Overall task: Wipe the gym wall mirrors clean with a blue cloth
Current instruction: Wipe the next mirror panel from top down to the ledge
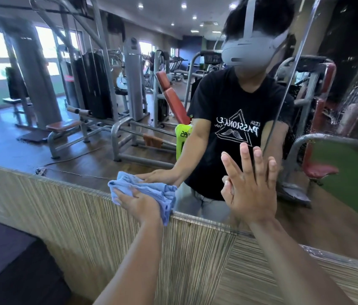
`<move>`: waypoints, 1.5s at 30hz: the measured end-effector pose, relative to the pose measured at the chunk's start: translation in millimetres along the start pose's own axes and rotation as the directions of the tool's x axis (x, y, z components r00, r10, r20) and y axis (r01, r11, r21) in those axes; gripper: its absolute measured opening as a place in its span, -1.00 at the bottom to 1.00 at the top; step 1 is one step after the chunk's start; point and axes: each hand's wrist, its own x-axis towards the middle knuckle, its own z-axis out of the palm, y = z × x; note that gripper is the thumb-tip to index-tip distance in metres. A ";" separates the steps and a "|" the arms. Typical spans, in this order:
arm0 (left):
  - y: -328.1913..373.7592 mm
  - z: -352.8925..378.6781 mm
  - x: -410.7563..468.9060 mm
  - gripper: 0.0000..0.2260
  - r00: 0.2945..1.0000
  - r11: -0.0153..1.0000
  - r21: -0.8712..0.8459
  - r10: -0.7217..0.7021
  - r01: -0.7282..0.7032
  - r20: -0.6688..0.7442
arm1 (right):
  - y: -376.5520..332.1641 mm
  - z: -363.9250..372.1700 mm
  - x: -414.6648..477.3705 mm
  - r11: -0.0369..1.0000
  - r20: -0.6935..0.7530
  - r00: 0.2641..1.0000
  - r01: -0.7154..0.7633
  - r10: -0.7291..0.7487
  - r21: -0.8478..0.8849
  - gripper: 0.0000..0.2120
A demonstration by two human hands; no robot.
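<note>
We see a pale blue cloth against a beige panel streaked with fine brown vertical lines. In the mirror our shirt is black with a white triangle print, the headset grey, the bench pads rust red. A block is dark purple.

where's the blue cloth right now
Head view, left of centre: the left hand holds the blue cloth bunched against the bottom edge of the wall mirror, just above the striped wall panel, left of the right hand flat on the glass.
</note>
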 end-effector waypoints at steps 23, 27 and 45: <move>0.0 -42.5 78.3 -0.47 0.989 0.995 0.103 -0.017 0.002 0.149 | -85.2 -19.4 43.9 0.987 0.089 0.995 -0.053 0.039 0.154 -0.34; 4.9 -54.3 110.9 -0.49 0.991 0.993 0.116 0.009 -0.024 0.130 | -113.4 -8.7 71.4 0.985 0.075 0.995 0.051 -0.064 0.164 -0.37; 17.5 -74.6 161.0 -0.48 0.995 0.985 0.173 -0.010 -0.007 0.099 | -202.5 50.1 116.1 0.981 -0.026 0.984 0.179 -0.177 0.070 -0.38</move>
